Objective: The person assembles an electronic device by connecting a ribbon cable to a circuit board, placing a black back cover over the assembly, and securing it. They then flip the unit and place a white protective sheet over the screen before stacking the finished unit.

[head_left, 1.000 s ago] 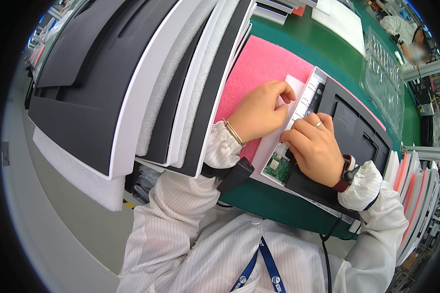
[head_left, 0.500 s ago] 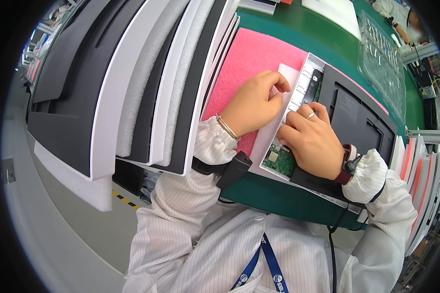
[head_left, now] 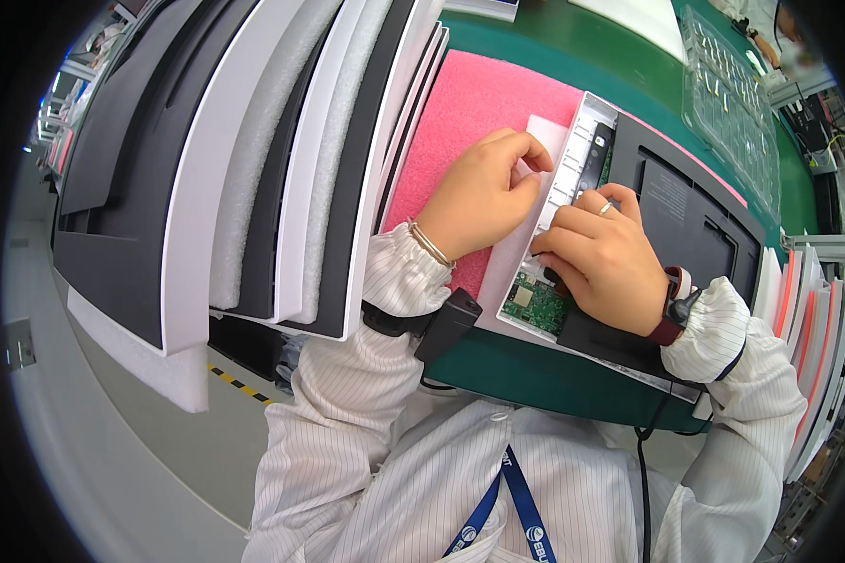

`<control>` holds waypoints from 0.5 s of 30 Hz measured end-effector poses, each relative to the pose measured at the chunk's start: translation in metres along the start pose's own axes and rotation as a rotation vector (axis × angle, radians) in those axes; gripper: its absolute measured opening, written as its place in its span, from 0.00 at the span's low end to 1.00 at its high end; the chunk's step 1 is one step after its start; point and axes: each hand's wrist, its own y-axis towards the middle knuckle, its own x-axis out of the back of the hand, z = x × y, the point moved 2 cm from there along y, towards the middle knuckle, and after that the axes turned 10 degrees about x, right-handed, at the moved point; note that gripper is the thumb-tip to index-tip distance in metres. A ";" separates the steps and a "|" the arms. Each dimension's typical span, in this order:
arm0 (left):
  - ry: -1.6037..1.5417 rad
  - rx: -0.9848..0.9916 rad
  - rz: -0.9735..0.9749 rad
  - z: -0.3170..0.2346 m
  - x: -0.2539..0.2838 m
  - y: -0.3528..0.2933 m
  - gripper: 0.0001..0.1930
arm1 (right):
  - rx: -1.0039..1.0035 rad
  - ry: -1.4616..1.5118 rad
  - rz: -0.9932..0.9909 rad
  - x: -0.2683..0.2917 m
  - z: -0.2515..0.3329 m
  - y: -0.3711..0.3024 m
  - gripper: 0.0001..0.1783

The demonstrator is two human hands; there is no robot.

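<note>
A flat black device with a white frame (head_left: 693, 192) lies in front of me, its left strip uncovered. In that strip are a green circuit board (head_left: 528, 310) and a long black part (head_left: 595, 159). My right hand (head_left: 606, 258), wearing a ring, bends over the strip with fingers pinched together just above the board; a small dark piece shows beneath them, its kind unclear. Beside the device's left edge, my left hand (head_left: 479, 192) is curled with thumb and index finger close together, over a white sheet (head_left: 546, 136). Whatever either pinch holds is hidden.
Pink foam (head_left: 483, 89) lies under the device on the green table (head_left: 573, 389). At left stands a row of black-and-white housings (head_left: 333, 188) separated by white foam. A clear plastic tray (head_left: 728, 113) sits at far right, and upright panels (head_left: 817, 347) stand at the right.
My right hand's fingers have shifted and lifted slightly, uncovering more of the circuit board and a dark piece. The left hand stays nearly in place; the whole view has moved a little.
</note>
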 end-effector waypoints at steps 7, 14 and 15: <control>-0.029 0.000 0.018 0.000 -0.001 -0.001 0.07 | 0.021 0.002 -0.024 0.002 -0.004 -0.003 0.05; -0.055 0.023 0.042 -0.003 -0.001 -0.001 0.07 | 0.018 0.002 0.025 -0.008 -0.005 -0.004 0.04; -0.058 0.022 0.047 -0.002 -0.001 -0.001 0.07 | 0.008 0.010 0.037 -0.009 -0.004 -0.004 0.04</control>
